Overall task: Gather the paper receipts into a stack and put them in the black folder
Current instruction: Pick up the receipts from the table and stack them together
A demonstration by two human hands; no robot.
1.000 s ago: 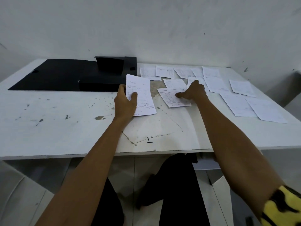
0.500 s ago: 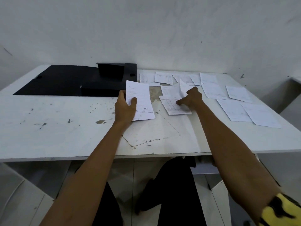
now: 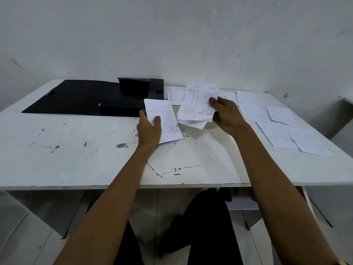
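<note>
Receipt print [image 3: 198, 104] too blurred to read; sheet count in right hand [image 3: 228, 115] perhaps several.

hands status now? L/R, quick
Left hand: closed on one receipt, thumb on top.
Right hand: closed on a few lifted receipts.

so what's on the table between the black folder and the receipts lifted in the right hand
In the head view, one receipt lies flat in that gap, between the black folder and the lifted receipts in the right hand.
</note>
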